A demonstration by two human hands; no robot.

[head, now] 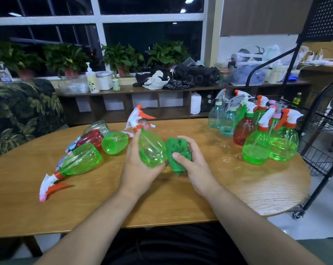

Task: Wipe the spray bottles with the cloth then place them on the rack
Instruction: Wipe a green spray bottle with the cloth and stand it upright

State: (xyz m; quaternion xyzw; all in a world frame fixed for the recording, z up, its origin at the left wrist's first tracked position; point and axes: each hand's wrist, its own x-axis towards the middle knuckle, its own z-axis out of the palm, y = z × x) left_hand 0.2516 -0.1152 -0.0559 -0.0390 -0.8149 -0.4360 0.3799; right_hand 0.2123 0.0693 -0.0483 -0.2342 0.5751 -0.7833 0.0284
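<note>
Wiping is the step in hand. The left hand (141,169) curls round the belly of a green spray bottle (151,150) and holds it tilted above the middle of the table (104,207). The right hand (192,165) clutches the bunched green cloth (178,153) and presses it against the bottle's side. Several fallen bottles (81,159) lie toward the table's left end, probably not yet wiped. A cluster of upright bottles (257,131) stands at the table's right end, and the black wire rack (324,131) stands just off that same end. Next, I judge, the held bottle needs turning in the left hand so the cloth reaches its far side, then carrying over to the rack.
</note>
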